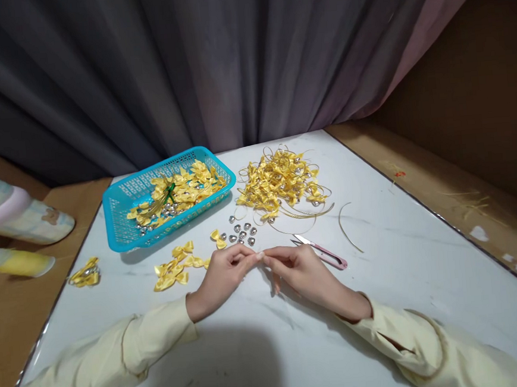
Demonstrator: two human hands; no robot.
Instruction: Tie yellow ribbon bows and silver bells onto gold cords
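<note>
Over the middle of the table, my left hand (pixel 225 273) and my right hand (pixel 304 271) meet at the fingertips. Both are closed in a pinch, and whatever lies between them is too small to make out. Just beyond the fingers are several small silver bells (pixel 242 233). Several yellow ribbon bows (pixel 175 268) lie beside my left hand. Next to my right hand rests a pair of thread snips (pixel 326 252) with pink handles, its blades pointing left. A short gold wire (pixel 342 225) curves on the table to its right.
A blue plastic basket (pixel 114 223) at the back left holds bows, bells and a tied bundle of gold wires. Right of it is a tangled heap of yellow bows with wires and bells (pixel 279 180). A tumbler (pixel 22 209) stands off the table's left edge; a curtain (pixel 212 66) hangs behind.
</note>
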